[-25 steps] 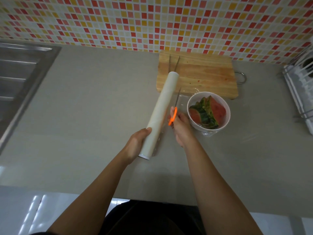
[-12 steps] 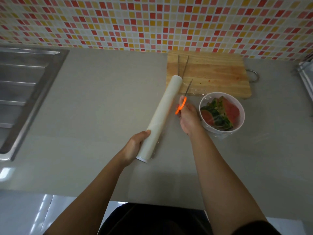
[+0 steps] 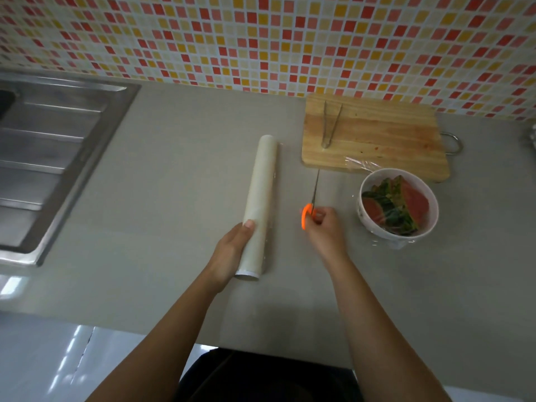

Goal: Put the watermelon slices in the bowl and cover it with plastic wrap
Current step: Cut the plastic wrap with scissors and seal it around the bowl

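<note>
A white bowl (image 3: 366, 219) on the grey counter holds several watermelon slices (image 3: 406, 204), red flesh and green rind, with clear plastic wrap (image 3: 362, 165) lying over it and trailing onto the board behind. My left hand (image 3: 232, 250) grips the near end of the white plastic wrap roll (image 3: 261, 192), which lies on the counter left of the bowl. My right hand (image 3: 326, 227) holds orange-handled scissors (image 3: 311, 204), blades closed and pointing away, between the roll and the bowl.
A wooden cutting board (image 3: 377, 137) with metal tongs (image 3: 329, 126) on it sits against the tiled wall behind the bowl. A steel sink (image 3: 52, 158) with its drainboard fills the left side. The counter's front edge runs close to my body.
The roll has moved left, away from the scissors and the bowl. My right hand with the scissors has drawn back toward me, away from the board edge.
</note>
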